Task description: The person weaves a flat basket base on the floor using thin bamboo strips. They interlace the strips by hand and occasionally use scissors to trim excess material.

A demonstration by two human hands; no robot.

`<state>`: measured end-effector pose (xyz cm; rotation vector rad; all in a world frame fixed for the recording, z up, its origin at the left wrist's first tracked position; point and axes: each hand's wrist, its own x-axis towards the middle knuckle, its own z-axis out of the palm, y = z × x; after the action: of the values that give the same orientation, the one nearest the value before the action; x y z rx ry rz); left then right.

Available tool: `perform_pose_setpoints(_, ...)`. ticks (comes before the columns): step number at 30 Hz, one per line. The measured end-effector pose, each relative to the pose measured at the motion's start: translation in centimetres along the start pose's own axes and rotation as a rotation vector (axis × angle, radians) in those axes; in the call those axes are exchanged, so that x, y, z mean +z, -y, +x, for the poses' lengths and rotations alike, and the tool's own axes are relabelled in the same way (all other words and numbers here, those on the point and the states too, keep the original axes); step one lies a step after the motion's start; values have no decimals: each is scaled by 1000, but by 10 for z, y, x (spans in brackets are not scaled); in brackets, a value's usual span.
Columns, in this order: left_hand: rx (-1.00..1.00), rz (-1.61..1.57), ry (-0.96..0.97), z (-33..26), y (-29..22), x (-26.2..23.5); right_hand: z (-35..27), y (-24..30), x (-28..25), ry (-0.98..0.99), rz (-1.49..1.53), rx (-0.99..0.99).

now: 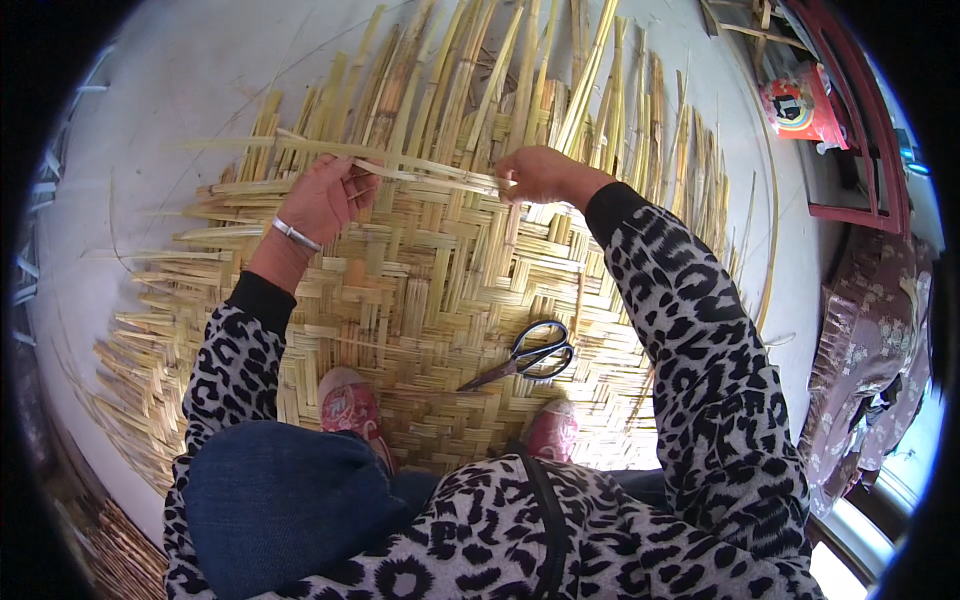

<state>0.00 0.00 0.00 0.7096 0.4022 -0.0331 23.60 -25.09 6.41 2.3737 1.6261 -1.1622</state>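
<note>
Mid-weave here: both hands were pinched on one cross strip [420, 165] at the mat's [440, 290] open top edge, left hand [325, 195] and right hand [535, 175] at its ends, so next I'd guess pressing it tight against the woven rows, scissors [530, 355] lying idle near the feet.

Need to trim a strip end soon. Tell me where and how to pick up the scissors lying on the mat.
Take the scissors by the black loop handles, which lie toward the right foot's side, reaching down from above with the right hand. They lie flat on the woven bamboo mat with blades closed, tip pointing lower left toward the pink shoe, so the loops are probably the safest hold.
</note>
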Motion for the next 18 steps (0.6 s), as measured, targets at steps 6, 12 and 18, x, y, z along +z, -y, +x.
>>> perform_pose_setpoints(6,-79,236,-57,23,-14,66,-22,1,15,-289,70,-12)
perform_pose_setpoints(12,-307,830,56,81,-3,110,-40,13,26,-529,173,73)
perform_pose_setpoints(18,-51,1695,-203,136,10,126,-50,25,38,-710,218,169)
